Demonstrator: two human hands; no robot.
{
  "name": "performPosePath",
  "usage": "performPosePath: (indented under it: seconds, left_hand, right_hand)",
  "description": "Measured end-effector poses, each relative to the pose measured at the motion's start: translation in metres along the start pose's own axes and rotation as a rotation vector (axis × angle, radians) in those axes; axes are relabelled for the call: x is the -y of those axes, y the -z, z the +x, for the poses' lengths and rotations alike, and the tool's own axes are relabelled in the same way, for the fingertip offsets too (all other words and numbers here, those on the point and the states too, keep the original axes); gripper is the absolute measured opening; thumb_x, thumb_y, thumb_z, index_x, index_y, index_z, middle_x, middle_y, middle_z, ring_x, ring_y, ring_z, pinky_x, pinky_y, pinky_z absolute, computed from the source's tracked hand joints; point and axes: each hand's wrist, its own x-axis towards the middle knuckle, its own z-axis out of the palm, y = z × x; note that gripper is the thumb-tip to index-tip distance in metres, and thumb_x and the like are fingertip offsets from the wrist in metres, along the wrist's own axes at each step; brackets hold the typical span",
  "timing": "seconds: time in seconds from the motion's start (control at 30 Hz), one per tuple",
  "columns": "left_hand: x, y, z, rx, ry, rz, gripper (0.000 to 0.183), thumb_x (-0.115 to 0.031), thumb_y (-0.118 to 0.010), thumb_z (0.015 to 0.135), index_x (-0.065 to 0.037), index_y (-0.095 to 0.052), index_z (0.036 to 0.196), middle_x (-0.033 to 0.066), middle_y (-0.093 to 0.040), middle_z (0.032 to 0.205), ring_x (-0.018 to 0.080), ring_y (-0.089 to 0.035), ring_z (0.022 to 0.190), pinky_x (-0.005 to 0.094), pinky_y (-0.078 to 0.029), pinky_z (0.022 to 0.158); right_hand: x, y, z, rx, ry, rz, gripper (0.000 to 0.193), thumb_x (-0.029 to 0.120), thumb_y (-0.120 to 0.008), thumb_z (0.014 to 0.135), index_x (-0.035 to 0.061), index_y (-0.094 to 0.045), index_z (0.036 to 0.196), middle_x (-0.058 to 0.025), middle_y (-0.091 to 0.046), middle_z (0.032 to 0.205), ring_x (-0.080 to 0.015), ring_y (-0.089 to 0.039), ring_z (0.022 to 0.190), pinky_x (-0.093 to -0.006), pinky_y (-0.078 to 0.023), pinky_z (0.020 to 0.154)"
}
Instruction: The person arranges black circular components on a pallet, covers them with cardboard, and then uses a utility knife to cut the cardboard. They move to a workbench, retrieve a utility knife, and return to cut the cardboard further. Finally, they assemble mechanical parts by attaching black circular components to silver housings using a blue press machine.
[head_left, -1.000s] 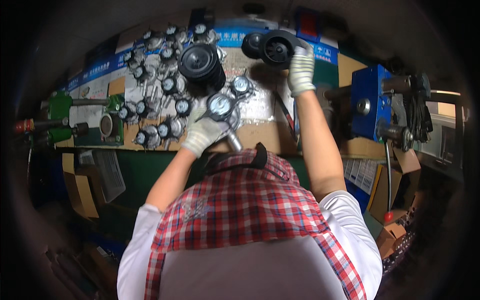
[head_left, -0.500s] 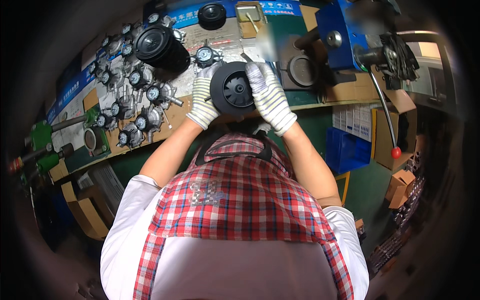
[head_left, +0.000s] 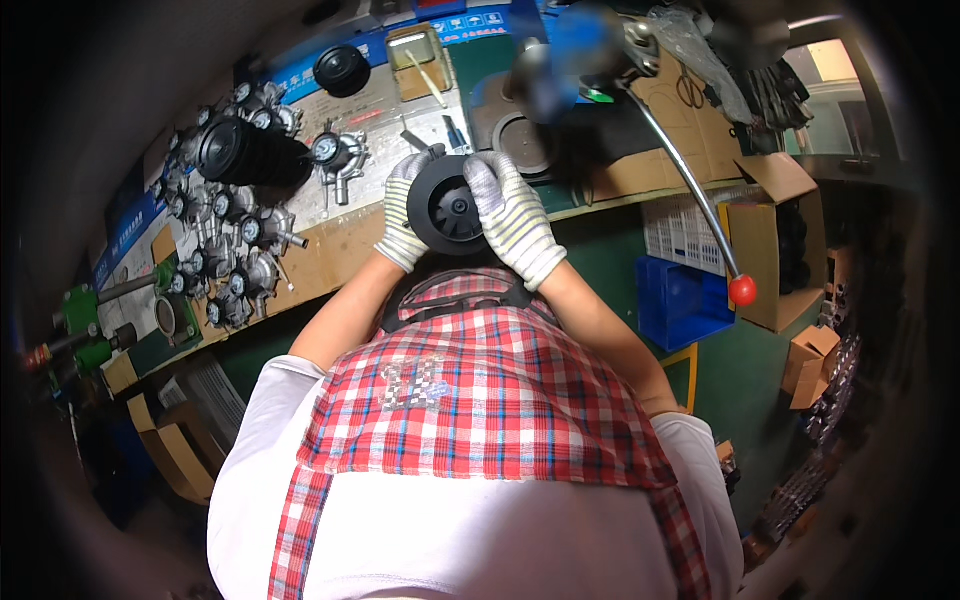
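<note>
Both my hands, in striped knit gloves, hold a black round housing with a finned fan wheel (head_left: 456, 212) inside its open face. It is just off the near edge of the bench, face turned up toward me. My left hand (head_left: 400, 212) grips its left side, with the fingers partly hidden behind it. My right hand (head_left: 517, 220) clasps the right rim, the thumb lying over the edge. Beyond the left hand sits a silver metal pump body (head_left: 340, 155) with a round dial-like disc. A pen-like tool (head_left: 455, 135) lies behind the housing.
Several more pump bodies (head_left: 262, 228) crowd the bench's left, beside a stack of black ribbed rings (head_left: 240, 152). Another black ring (head_left: 342, 70) and a small tray (head_left: 415, 65) lie farther back. At right stands a blue press (head_left: 560, 70); its red-knobbed lever (head_left: 742, 290) reaches over blue bins (head_left: 685, 305).
The whole view has shifted, so the bench things appear farther left and the press lever looks more slanted. The housing, still in both hands, sits slightly lower and to the left in the picture.
</note>
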Motion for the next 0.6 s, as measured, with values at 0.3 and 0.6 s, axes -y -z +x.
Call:
performPosePath:
  seconds: [0.3, 0.6]
  left_hand:
    - [0.003, -0.084, 0.043, 1.002, 0.488, 0.234, 0.056, -0.058, -0.075, 0.076, -0.008, -0.073, 0.101, 0.0190, -0.072, 0.089, 0.0347, -0.068, 0.084, 0.0416, -0.053, 0.078]
    - [0.010, -0.135, 0.101, 0.493, 0.283, 0.332, 0.092, -0.064, -0.075, 0.064, -0.011, -0.055, 0.137, 0.0170, -0.057, 0.137, 0.0419, -0.048, 0.129, 0.0470, -0.039, 0.110]
  right_hand:
    - [-0.124, 0.050, 0.101, 0.197, -0.649, 0.373, 0.066, 0.059, -0.053, 0.094, 0.0175, -0.043, 0.145, -0.0079, -0.049, 0.142, -0.0318, -0.054, 0.124, -0.0592, -0.053, 0.088]
    - [-0.155, 0.103, 0.153, 0.074, -0.256, -0.007, 0.071, 0.038, -0.063, 0.090, 0.0110, -0.034, 0.149, -0.0120, -0.051, 0.142, -0.0295, -0.053, 0.129, -0.0466, -0.045, 0.105]
